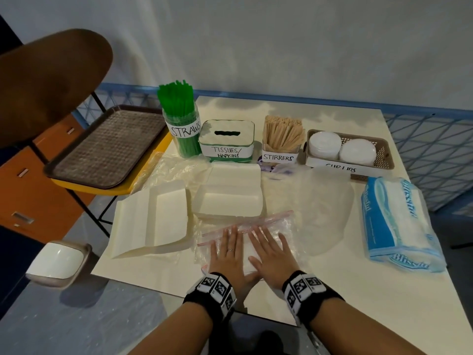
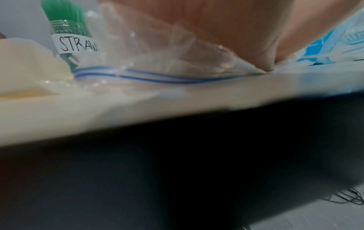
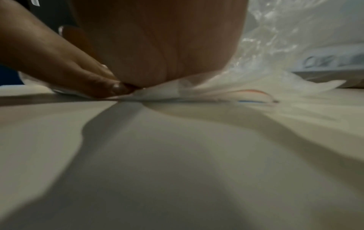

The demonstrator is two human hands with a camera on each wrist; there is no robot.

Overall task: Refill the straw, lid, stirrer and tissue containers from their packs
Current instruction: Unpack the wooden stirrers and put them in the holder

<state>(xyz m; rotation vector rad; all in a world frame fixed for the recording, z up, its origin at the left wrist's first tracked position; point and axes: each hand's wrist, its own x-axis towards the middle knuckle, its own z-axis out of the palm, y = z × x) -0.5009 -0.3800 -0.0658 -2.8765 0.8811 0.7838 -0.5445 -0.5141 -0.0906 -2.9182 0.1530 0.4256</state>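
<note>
A pale wall backs my cream table (image 1: 332, 290). On it: four labelled containers, two white trays, one blue tissue pack (image 1: 399, 224), one zip bag (image 1: 245, 234) at the near edge. My left hand (image 1: 230, 254) and right hand (image 1: 271, 257) press flat on the bag, fingers straight.

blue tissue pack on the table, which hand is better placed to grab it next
Right, probably. The blue plastic tissue pack lies right of both hands. The right hand rests flat on the clear zip bag, on the pack's side; the left hand would have to cross it.

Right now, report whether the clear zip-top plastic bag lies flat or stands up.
Flat: the clear zip-top plastic bag lies on the table, both open hands pressing it down.
</note>
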